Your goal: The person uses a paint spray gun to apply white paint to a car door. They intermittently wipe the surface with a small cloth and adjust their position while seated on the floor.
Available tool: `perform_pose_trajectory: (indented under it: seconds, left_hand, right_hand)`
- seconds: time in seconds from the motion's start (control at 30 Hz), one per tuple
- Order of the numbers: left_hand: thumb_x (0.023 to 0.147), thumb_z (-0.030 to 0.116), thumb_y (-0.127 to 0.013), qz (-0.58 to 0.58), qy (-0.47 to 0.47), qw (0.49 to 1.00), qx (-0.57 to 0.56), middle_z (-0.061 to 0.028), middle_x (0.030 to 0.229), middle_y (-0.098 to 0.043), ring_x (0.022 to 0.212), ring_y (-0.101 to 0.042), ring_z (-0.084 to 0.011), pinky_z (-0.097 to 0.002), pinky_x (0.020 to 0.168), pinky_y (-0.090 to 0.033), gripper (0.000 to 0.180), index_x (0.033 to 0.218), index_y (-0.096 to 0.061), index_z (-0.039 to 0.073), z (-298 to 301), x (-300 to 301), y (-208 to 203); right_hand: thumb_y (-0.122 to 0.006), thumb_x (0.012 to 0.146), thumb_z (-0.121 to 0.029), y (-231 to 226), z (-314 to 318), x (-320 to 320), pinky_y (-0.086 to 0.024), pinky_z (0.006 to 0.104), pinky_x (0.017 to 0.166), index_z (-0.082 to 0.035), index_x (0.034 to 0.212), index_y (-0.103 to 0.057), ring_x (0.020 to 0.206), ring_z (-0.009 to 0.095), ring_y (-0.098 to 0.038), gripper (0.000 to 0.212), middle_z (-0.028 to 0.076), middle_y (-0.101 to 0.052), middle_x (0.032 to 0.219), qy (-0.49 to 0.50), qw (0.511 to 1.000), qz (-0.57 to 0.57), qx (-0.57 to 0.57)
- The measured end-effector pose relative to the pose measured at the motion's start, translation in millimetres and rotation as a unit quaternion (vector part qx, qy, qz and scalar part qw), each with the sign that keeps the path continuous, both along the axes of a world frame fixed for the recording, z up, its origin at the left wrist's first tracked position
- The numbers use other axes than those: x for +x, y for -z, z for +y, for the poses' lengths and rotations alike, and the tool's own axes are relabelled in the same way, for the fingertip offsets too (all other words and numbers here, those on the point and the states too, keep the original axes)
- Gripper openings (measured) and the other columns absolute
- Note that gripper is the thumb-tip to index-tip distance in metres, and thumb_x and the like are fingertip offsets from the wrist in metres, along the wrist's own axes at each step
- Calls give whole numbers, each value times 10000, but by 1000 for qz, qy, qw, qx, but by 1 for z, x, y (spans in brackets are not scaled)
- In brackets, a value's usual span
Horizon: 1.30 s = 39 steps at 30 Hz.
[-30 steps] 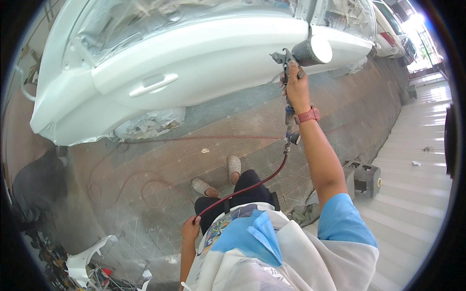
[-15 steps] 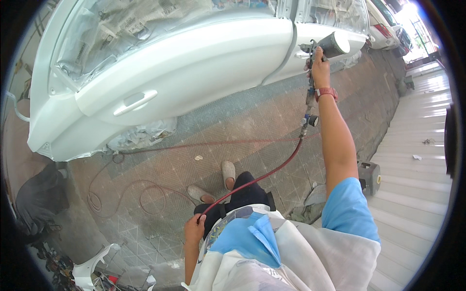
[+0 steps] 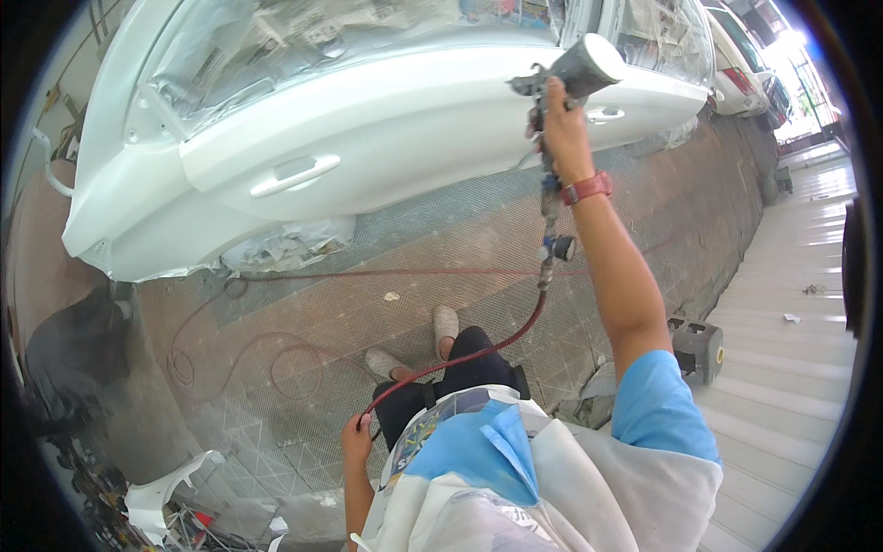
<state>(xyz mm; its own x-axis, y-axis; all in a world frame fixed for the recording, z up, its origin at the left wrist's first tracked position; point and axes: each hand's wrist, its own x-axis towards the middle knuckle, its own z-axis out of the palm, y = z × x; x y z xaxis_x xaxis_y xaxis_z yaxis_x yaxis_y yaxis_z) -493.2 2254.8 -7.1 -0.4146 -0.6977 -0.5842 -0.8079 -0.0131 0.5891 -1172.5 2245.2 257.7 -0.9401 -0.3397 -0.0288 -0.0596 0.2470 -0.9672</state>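
White-painted car side (image 3: 395,120) across the upper part of the head view, curved by the lens, with a door handle (image 3: 294,175) at left and a second handle (image 3: 604,115) farther right. Newspaper and plastic masking (image 3: 368,37) over the windows, crumpled sheeting (image 3: 294,241) beneath the lower body edge.

Right of centre, in front of the car side: a spray gun (image 3: 528,86), nozzle toward the left, with a grey, white-topped paint cup (image 3: 586,69) tilted to the upper right. Right hand (image 3: 566,138) wrapped firmly around the gun's grip; impossible to tell any pull on the trigger. Red wristwatch (image 3: 586,188) just below that hand. Under the grip, a regulator with a dark round gauge (image 3: 563,247), then a red hose (image 3: 501,345) curving down and left across the lap. At lower left, near the hip, left hand (image 3: 356,440) with fingers closed on the hose.

Below, pale clogs (image 3: 446,322) on a patterned floor (image 3: 441,239), with thin hose loops (image 3: 296,368) lying to the left. Along the right side, a white corrugated surface (image 3: 782,368), with a grey container (image 3: 701,350) near the elbow. At upper right, beyond the painted body, another white car (image 3: 736,92). At lower left, a loose white panel (image 3: 152,501).
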Motion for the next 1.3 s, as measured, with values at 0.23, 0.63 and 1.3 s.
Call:
perform_pose_trajectory:
  seconds: [0.23,0.63,1.3]
  left_hand:
    - [1056,334,-663,-51,-77,996,2,-191,913,-737,853,-700,-305,-407,794,-528,361,1097,-764,-10,19,108,20]
    - [1074,319,-648,-59,-182,981,7,-206,972,-762,903,-723,-306,-397,848,-541,359,1137,-775,-12,42,213,32]
    - [1057,402,-663,18,-25,995,92,-139,969,-764,887,-705,-260,-381,830,-534,373,1186,-788,75,-22,53,-14]
  right_hand:
    - [-498,1128,-515,-2,-106,145,-455,252,417,-3,1066,-666,552,104,-607,542,23,-613,732,-138,987,-52,-55]
    - [-562,1099,-447,-5,-268,318,-556,452,811,102,1186,-694,788,342,-710,571,255,-716,830,-268,960,16,-85]
    - [-519,1048,-542,-90,-174,99,-517,351,481,11,1013,-608,554,186,-624,561,95,-629,743,-141,989,-17,28]
